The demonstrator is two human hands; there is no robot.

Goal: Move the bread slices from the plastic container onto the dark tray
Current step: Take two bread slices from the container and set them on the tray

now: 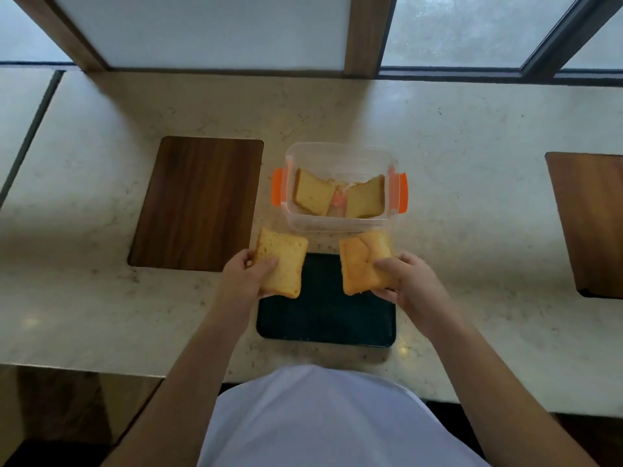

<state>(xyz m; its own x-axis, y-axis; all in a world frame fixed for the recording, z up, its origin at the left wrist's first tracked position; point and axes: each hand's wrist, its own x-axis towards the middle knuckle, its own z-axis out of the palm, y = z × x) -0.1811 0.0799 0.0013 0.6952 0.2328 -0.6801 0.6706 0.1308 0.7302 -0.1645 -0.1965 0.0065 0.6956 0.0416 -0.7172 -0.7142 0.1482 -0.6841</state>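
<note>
Clearly, two bread slices are being carried at once, one in each hand, just above the dark tray. The left hand is pinched on the left slice at its near left corner, thumb on top and the other fingers underneath; most of that slice juts out past the grip toward the tray's far left corner. The right hand is closed on the right slice at its near right edge, again with the thumb pressed on top, and the slice reaches out over the tray's far right corner.

Such slices can be judged light, soft and easily crushed; a dent or crease seems to be visible in the right slice near the thumb, which suggests that pressure should be kept gentle. A hold at an edge with support from below would be advised, since an unsupported slice may sag or tear. Crumbs may be shed, but slipping is unlikely.

Beyond the tray, touching or nearly touching its far edge, stands the plastic container with orange clips, lid off. Two more slices are left leaning inside it, one against each side. No bread is seen lying on the tray yet, so the task is judged to be at an early stage. All of this rests on a pale stone surface.
</note>
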